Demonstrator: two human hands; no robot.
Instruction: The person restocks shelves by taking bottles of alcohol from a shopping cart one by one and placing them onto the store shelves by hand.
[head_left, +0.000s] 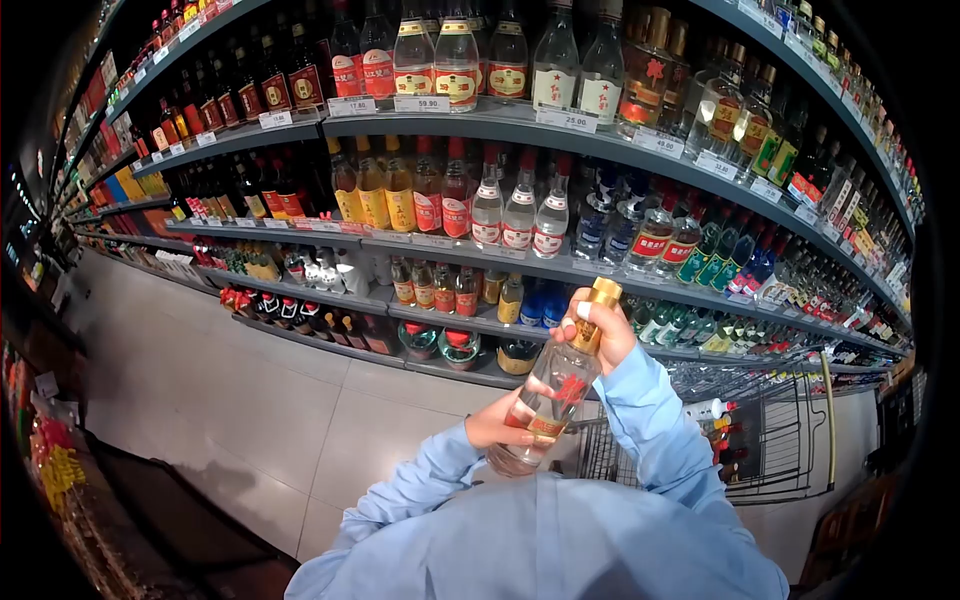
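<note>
A clear glass liquor bottle [548, 393] with a gold cap, red lettering and a red-and-gold label is tilted in front of my chest, its neck up and to the right. Around the gold neck my right hand [603, 332] is closed, fingers wrapped just below the cap. Lower down, my left hand [497, 420] grips the bottle's body near its base, thumb across the front. The bottle's underside is partly hidden by the left hand and my light blue shirt.
Shelves [480, 122] full of liquor bottles curve across the view, with price tags along their edges. At the right stands a metal shopping cart [790, 435] holding several bottles. Pale floor tiles [270, 400] stretch to the left, and packaged goods [55, 450] line the left edge.
</note>
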